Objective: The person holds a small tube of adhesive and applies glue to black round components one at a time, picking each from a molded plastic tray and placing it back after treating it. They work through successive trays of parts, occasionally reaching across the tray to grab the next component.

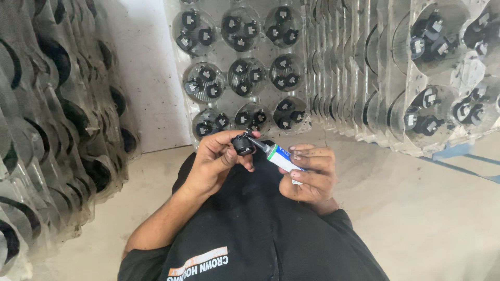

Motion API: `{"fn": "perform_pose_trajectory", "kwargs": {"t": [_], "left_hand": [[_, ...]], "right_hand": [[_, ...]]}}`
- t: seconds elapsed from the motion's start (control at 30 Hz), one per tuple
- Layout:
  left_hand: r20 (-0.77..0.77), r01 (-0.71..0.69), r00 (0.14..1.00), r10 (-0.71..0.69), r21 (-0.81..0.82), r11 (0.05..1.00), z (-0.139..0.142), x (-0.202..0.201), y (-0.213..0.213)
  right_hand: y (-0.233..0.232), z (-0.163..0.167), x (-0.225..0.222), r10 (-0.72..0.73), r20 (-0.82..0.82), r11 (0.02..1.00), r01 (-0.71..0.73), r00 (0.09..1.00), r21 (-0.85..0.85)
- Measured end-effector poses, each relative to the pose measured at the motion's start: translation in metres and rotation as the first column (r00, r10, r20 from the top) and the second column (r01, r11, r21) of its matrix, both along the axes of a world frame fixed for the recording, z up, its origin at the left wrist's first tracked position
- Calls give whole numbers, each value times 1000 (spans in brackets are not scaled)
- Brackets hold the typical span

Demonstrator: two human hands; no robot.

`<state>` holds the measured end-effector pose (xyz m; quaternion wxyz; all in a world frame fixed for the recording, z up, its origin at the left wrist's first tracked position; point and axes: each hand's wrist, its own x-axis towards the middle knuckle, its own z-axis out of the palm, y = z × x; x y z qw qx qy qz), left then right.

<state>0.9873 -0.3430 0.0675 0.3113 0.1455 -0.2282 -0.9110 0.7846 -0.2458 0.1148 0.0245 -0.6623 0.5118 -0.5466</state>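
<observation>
Left hand (216, 161) curled around a small black round plastic part (242, 144), thumb and fingers clamped on its sides, held up at frame centre above the lap. Right hand (308, 174) gripping a small white squeeze tube with green and blue print (281, 157), fingers wrapped over its lower end. Grey nozzle of the tube angled toward 10 o'clock, tip touching the top edge of the black part. Tube just at 3 o'clock of the part, both hands close together, knuckles nearly meeting.

Below the hands, at 6 o'clock, dark clothing with light lettering (250, 234); wording left unread.

At 12 o'clock, a clear plastic blister tray (245, 73) leaning upright against the wall, round pockets in three rows, each pocket holding several black parts of the same kind. At 2 o'clock, more clear trays (442, 67) stacked on edge, some pockets filled, others hard to tell. At 9 o'clock, another leaning stack of clear trays with dark round pockets (57, 125), contents blurred. Pale concrete floor (416, 208) at 4 o'clock.
</observation>
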Motion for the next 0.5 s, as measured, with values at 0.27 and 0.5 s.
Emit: {"fn": "perform_pose_trajectory", "kwargs": {"t": [0.27,0.5], "left_hand": [[161,-293,940,301,-74,953,-22,-26,-43],[265,-573,627,733,-481,664,-115,-62,-252]], "right_hand": [[4,-2,-16,-109,36,994,109,993,-22],[-11,-21,-34,-182,144,983,185,973,-7]]}}
